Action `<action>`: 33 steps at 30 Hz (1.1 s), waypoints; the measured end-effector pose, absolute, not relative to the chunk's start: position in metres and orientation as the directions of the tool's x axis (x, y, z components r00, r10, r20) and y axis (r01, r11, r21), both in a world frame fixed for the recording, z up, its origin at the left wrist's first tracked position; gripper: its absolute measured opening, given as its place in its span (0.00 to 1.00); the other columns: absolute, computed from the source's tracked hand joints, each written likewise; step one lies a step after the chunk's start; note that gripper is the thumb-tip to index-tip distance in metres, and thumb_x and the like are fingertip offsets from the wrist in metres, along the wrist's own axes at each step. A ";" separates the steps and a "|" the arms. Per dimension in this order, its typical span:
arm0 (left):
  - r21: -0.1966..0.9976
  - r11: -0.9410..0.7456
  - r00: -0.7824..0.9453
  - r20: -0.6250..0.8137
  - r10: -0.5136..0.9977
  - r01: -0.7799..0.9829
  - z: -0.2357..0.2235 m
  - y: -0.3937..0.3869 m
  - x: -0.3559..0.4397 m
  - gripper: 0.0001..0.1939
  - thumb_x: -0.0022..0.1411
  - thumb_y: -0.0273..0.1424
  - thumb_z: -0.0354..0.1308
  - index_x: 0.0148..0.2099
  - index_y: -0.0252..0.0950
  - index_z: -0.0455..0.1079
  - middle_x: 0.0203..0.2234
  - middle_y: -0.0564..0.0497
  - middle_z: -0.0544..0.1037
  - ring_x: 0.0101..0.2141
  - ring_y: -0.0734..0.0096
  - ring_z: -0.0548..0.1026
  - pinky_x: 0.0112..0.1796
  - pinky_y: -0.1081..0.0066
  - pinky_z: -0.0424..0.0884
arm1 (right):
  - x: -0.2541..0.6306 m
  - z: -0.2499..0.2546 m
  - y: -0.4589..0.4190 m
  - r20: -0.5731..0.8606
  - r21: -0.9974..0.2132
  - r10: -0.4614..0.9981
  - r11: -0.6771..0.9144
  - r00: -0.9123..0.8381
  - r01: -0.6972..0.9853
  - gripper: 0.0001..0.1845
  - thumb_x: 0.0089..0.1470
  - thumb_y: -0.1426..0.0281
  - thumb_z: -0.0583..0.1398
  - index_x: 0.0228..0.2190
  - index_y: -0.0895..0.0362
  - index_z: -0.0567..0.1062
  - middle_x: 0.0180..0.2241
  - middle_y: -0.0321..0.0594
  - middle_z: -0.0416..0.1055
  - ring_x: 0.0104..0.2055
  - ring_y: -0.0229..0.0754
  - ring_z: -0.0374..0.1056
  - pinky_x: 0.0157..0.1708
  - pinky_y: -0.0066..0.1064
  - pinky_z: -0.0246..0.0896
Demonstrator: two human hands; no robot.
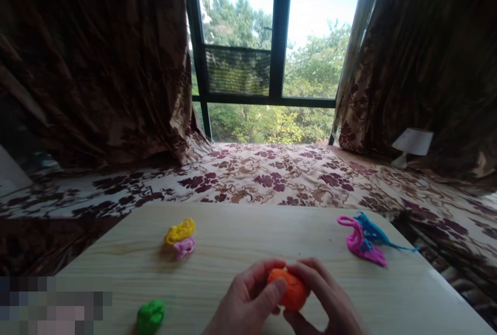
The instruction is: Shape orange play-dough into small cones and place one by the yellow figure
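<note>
An orange lump of modelling clay (293,291) is held between my two hands, just above the near part of the table. My left hand (254,293) grips it from the left, with the thumb pressed on its front. Curled round its right side are the fingers of my right hand (328,296). The lump is roundish, with creases on its surface. To the left lies a green clay lump (150,316), nearest of the other pieces to my left hand.
Yellow clay (180,231) touches pink clay (184,247) at the table's (240,231) far left. A magenta clay shape (363,249) lies against a blue one (375,231) at the far right. Beyond are a flowered cloth (272,169), a small lamp (413,142), curtains and a window.
</note>
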State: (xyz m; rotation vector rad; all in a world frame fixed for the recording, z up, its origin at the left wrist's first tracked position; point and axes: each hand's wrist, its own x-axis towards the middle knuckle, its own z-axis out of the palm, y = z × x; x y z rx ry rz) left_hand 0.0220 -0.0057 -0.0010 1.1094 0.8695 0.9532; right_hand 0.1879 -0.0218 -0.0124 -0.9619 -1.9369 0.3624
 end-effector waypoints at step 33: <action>0.964 0.253 0.454 -0.262 0.851 0.081 0.002 -0.011 0.026 0.15 0.55 0.40 0.55 0.33 0.31 0.73 0.22 0.52 0.72 0.24 0.74 0.66 0.29 0.72 0.63 | 0.201 0.001 -0.028 0.256 -0.713 0.874 0.459 -0.412 0.531 0.05 0.49 0.74 0.59 0.32 0.57 0.70 0.28 0.35 0.65 0.29 0.35 0.63 0.31 0.27 0.57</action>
